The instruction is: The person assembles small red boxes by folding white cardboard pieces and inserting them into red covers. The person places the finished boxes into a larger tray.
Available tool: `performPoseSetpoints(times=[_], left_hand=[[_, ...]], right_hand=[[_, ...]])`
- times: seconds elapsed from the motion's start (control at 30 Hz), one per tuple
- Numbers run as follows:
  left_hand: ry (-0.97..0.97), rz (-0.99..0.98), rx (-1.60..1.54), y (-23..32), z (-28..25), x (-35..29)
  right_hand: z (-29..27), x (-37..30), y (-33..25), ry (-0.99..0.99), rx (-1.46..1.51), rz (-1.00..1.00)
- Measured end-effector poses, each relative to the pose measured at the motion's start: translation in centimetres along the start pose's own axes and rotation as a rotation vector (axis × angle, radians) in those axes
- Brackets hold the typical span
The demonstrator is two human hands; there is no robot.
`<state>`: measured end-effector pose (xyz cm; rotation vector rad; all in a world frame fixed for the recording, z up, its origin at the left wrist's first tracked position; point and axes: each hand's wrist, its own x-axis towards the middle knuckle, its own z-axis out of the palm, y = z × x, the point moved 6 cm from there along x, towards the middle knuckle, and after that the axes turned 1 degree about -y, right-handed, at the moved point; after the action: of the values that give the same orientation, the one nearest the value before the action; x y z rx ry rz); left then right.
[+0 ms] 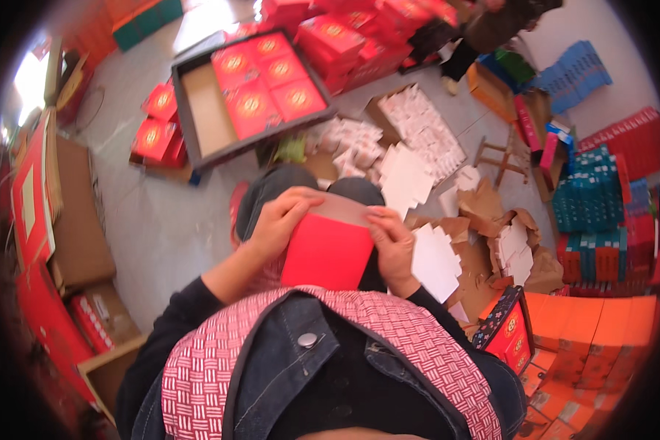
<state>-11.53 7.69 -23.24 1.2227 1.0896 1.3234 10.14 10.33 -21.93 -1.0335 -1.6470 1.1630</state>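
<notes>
A plain red square box (326, 253) rests on my lap against my patterned apron. Along its far edge lies a pale, see-through strip (342, 209), perhaps film or a flap; I cannot tell which. My left hand (280, 224) grips the far left corner, fingers curled over the strip. At the far right corner my right hand (393, 246) pinches the strip and the box edge between thumb and fingers. The box's underside is hidden.
Ahead stands a dark-rimmed tray (191, 150) of red boxes. White cards (436, 260) and a carton of small packets (422, 125) lie to the right. Orange boxes (587, 326) are stacked at near right. Cardboard (81, 220) leans at left. Another person (491, 29) is at far right.
</notes>
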Motion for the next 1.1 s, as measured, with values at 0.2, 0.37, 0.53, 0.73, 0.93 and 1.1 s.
performPoseSetpoints(times=[0.2,0.37,0.53,0.73,0.93,1.1], left_hand=[[-0.021,0.038,-0.102,0.1,0.6,0.0],[-0.043,0.025,-0.069,-0.1,1.0,0.2],[0.077,0.07,-0.444,-1.3,1.4,-0.2],[0.042,0.082,-0.403,-1.5,1.4,-0.3],[-0.019,0.232,-0.031,-0.3,1.6,-0.5],[-0.005,0.218,0.238,0.8,1.6,-0.4]], right_hand=[[-0.2,5.9,-0.7,-0.36,0.426,0.407],[3.0,7.5,-1.4,-0.769,0.178,0.507],[4.0,6.9,-2.0,-0.703,0.176,0.519],[3.6,6.6,-1.9,-0.711,-0.095,0.291],[4.1,6.7,-2.6,-0.65,-0.163,0.109],[3.8,6.7,-1.9,-0.64,-0.158,0.133]])
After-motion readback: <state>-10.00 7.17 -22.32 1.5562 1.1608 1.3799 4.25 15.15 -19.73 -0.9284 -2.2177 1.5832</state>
